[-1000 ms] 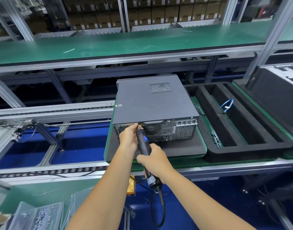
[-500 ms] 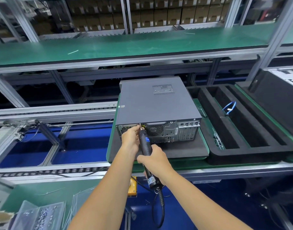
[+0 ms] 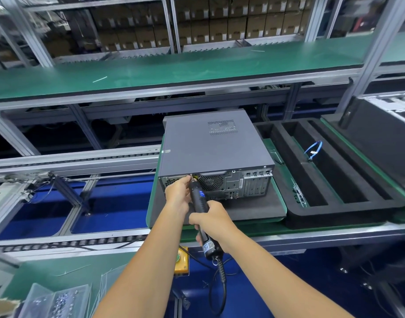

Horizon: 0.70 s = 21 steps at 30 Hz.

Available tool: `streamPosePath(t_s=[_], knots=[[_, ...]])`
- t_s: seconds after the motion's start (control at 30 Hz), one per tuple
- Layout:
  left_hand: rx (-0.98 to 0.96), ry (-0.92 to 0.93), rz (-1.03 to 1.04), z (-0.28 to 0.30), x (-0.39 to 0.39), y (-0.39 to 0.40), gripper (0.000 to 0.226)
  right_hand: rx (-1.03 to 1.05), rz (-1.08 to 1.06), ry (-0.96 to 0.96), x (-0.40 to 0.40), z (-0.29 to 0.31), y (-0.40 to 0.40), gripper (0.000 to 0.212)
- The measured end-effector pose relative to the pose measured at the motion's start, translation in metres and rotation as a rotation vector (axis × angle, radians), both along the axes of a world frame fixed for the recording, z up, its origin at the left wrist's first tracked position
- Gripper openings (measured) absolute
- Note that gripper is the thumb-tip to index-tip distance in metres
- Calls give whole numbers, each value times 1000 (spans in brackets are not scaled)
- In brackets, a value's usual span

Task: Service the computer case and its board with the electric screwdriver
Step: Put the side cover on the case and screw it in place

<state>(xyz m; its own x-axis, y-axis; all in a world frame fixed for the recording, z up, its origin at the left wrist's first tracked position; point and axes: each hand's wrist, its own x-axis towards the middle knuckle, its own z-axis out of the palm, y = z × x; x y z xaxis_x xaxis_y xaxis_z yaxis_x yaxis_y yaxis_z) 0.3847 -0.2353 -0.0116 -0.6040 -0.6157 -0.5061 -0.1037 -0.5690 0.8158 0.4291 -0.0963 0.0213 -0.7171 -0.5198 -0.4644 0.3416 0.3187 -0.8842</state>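
While right hand [image 3: 211,220] grips, electric screwdriver [image 3: 200,206] tip-first toward computer case [image 3: 215,148].

This place is a factory assembly line for computers. A roller conveyor [image 3: 77,160] with aluminium frames runs past the work station, and a long green shelf [image 3: 174,70] stands above it. Behind, racks hold many brown cardboard boxes [image 3: 219,26]. A grey computer case [image 3: 215,145] sits on a black foam pad [image 3: 254,207], and black foam trays [image 3: 334,180] lie beside it.
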Motion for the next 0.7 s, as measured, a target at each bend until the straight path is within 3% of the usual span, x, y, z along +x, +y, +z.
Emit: streamPosePath(t_s=[0.33,0.7], knots=[[-36,-34,18,2,-2,3,6,22,28,19,0,4,5,30],[72,40,5,2,-6,10,5,17,37,18,0,2,13,28]])
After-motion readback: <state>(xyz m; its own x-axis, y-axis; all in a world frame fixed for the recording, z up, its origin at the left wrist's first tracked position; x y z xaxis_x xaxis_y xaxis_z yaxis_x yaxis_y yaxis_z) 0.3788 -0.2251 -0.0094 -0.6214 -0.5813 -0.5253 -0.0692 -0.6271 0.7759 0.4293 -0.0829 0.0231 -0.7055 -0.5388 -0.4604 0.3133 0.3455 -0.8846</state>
